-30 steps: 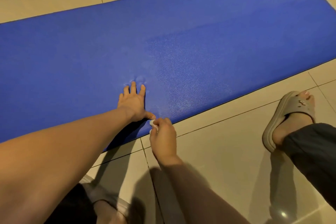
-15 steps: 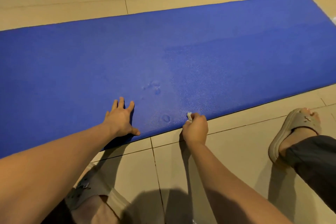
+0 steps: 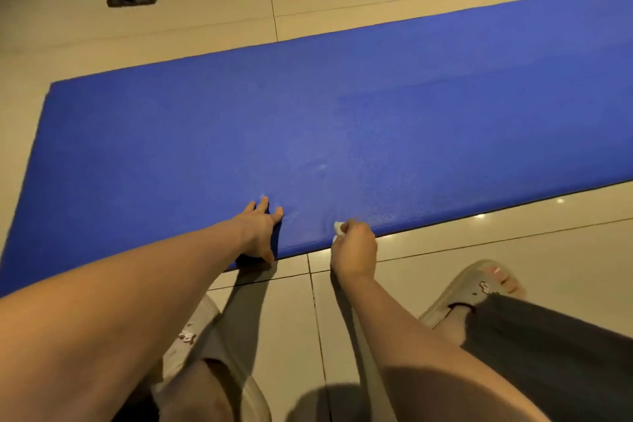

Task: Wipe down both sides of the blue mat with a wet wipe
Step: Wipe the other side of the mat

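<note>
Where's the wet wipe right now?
Head view: the wet wipe is pinched in the right hand at the near edge of the blue mat, right of the left hand.

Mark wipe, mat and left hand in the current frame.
wipe [image 3: 338, 227], head view, on the white bit that shows.
mat [image 3: 205, 134], head view, on bare top surface, left of centre.
left hand [image 3: 259, 233], head view, on the back of the hand.
</note>
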The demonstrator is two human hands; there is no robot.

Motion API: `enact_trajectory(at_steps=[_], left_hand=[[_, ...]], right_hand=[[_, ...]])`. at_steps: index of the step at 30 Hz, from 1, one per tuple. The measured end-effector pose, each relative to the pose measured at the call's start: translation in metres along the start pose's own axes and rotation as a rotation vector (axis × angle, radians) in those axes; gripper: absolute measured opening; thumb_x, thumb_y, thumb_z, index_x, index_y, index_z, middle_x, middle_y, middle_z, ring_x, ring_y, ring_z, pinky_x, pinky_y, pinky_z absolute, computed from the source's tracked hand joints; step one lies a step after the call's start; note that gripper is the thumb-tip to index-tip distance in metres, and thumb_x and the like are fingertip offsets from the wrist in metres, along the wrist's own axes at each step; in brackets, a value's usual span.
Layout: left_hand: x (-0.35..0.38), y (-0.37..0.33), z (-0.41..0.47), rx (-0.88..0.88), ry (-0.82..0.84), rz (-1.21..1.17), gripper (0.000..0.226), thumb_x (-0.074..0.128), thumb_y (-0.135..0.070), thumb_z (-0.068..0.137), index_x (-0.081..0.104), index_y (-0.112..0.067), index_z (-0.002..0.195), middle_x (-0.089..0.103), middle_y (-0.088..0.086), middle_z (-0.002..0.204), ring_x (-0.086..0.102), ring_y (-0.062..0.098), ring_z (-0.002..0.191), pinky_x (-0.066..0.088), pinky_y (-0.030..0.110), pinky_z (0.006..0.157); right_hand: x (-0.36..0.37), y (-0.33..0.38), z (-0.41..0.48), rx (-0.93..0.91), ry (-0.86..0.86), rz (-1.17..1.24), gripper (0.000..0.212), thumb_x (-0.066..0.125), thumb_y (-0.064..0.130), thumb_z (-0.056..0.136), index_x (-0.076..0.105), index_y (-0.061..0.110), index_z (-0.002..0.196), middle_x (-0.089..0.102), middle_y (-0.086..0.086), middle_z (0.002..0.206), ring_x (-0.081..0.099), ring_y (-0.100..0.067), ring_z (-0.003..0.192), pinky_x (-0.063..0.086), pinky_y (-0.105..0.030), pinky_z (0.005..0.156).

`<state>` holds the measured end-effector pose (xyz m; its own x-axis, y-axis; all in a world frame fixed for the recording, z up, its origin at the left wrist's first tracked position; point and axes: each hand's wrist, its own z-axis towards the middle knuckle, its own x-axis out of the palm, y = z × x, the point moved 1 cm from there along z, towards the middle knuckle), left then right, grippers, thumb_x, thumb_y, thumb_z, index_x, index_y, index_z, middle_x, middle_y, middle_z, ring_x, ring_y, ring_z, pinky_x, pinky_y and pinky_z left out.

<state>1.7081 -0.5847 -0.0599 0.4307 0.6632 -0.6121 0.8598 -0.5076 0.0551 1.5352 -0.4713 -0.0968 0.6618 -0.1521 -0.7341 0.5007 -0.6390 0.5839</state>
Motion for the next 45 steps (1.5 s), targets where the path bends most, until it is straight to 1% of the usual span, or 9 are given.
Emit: enact_trajectory(at_steps=[6,10,17,21,28,33,37,42,45], left_hand=[[-0.005,-0.007,0.005,-0.017,0.041,0.055,0.122,0.077,-0.055,0.082,-0.011,-0.022,0.16,-0.021,0.014,0.165,-0.003,0.04,0.154,0.03,0.051,0.12],[0.02,0.012,-0.002,0.046,-0.128,-0.085,0.114,0.068,-0.065,0.083,-0.009,-0.032,0.161,-0.021,0.004,0.167,-0.008,0.031,0.155,0.023,0.054,0.12],[0.021,0.034,0.002,0.159,-0.43,-0.233,0.082,0.061,-0.065,0.087,0.032,-0.031,0.155,0.024,0.001,0.163,0.025,0.025,0.145,0.036,0.045,0.112],[0.015,0.072,0.017,0.103,-0.633,-0.243,0.069,0.059,-0.06,0.091,0.045,-0.02,0.145,0.041,0.009,0.149,0.04,0.032,0.134,0.04,0.047,0.107],[0.038,0.086,0.039,0.003,-0.669,-0.302,0.083,0.028,-0.07,0.097,0.015,-0.018,0.162,0.007,0.014,0.168,0.003,0.031,0.155,0.01,0.048,0.126],[0.052,0.08,0.047,-0.021,-0.726,-0.253,0.086,0.016,-0.072,0.097,0.008,-0.016,0.162,0.002,0.016,0.168,-0.003,0.032,0.156,0.005,0.051,0.126],[0.061,0.079,0.049,-0.032,-0.783,-0.223,0.083,0.013,-0.071,0.1,0.01,-0.016,0.162,0.006,0.017,0.168,-0.001,0.032,0.156,0.007,0.053,0.125],[0.062,0.079,0.051,-0.044,-0.798,-0.224,0.084,0.014,-0.072,0.098,0.011,-0.017,0.162,0.006,0.015,0.168,-0.001,0.03,0.156,0.007,0.051,0.126],[0.061,0.078,0.051,-0.051,-0.805,-0.232,0.085,0.013,-0.073,0.097,0.014,-0.017,0.162,0.007,0.015,0.168,0.0,0.029,0.156,0.008,0.051,0.126]], right_hand=[[0.027,0.022,-0.016,-0.275,0.174,-0.105,0.015,0.056,0.012,0.097,0.065,0.01,0.11,0.059,-0.011,0.116,0.063,-0.033,0.102,0.048,-0.035,0.084],[0.029,0.029,-0.023,-0.315,0.147,-0.189,0.014,0.057,0.013,0.098,0.062,0.012,0.111,0.058,-0.008,0.115,0.064,-0.03,0.097,0.05,-0.036,0.082],[-0.035,-0.006,0.035,0.065,-0.198,-0.062,0.011,0.056,0.013,0.097,0.064,0.005,0.094,0.062,-0.014,0.106,0.057,-0.028,0.081,0.033,-0.027,0.068],[0.007,0.022,0.006,0.032,-0.182,-0.057,0.017,0.055,0.01,0.096,0.067,0.004,0.105,0.06,-0.014,0.111,0.061,-0.031,0.092,0.042,-0.031,0.076],[0.049,0.052,-0.03,-0.254,-0.044,-0.121,0.016,0.055,0.01,0.097,0.069,0.008,0.105,0.059,-0.011,0.106,0.062,-0.032,0.088,0.047,-0.038,0.079],[-0.005,0.011,0.021,-0.012,-0.245,-0.161,0.011,0.056,0.011,0.097,0.065,0.006,0.101,0.059,-0.013,0.106,0.06,-0.032,0.09,0.037,-0.031,0.07],[0.011,0.028,0.012,0.035,-0.283,-0.169,0.019,0.055,0.011,0.098,0.068,0.003,0.109,0.058,-0.014,0.109,0.062,-0.033,0.089,0.041,-0.032,0.072],[0.053,0.054,-0.028,-0.247,-0.14,-0.185,0.023,0.057,0.015,0.097,0.069,0.01,0.117,0.056,-0.01,0.101,0.061,-0.03,0.084,0.051,-0.036,0.08],[0.036,0.045,-0.012,-0.419,-0.036,-0.299,0.018,0.059,0.018,0.098,0.072,0.012,0.109,0.057,-0.009,0.093,0.062,-0.032,0.08,0.05,-0.035,0.073]])
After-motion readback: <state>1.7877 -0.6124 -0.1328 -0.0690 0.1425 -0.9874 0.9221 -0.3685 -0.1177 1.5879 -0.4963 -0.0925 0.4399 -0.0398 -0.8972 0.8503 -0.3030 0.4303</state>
